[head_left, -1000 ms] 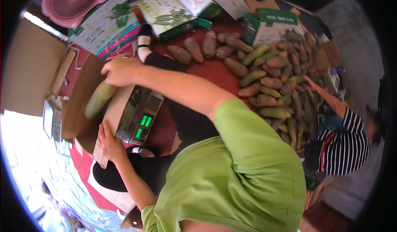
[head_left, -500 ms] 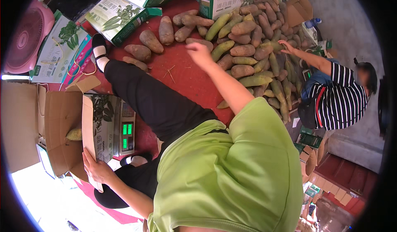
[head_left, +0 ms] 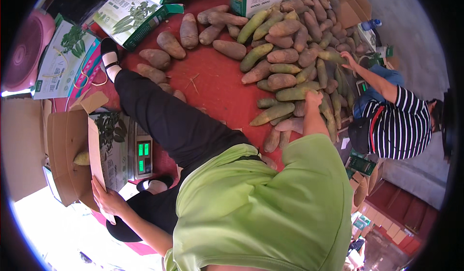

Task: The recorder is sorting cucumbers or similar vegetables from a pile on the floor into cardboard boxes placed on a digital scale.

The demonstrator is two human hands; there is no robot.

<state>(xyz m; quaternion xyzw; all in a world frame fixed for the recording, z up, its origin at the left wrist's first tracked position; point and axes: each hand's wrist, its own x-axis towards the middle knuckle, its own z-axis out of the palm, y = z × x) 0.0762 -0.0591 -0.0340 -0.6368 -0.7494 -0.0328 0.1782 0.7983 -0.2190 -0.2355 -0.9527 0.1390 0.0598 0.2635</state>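
Observation:
My left hand (head_left: 108,199) grips the side of an open cardboard box (head_left: 72,145), thumb and fingers on either side of its panel. Inside the box one pale green radish (head_left: 82,159) shows; the rest of the inside is hidden. The box stands beside a scale with a green lit display (head_left: 144,156). At the near side of a big heap of radishes, my right hand (head_left: 313,98) has its fingers curled at the right end of a long green radish (head_left: 293,93). Around it lie more green radishes and several coated in reddish-brown soil (head_left: 282,81).
Across the heap, a co-worker in a striped shirt (head_left: 401,119) reaches a hand (head_left: 349,61) to the radishes. Printed cartons (head_left: 130,17) stand at the far left, near a pink fan (head_left: 29,51). Loose soil-coated radishes (head_left: 170,45) lie on the red floor (head_left: 212,90) by my foot.
My right hand has moved right and nearer, from a soil-coated radish at the heap's far left to the green one at its near side. My left hand stays on the box.

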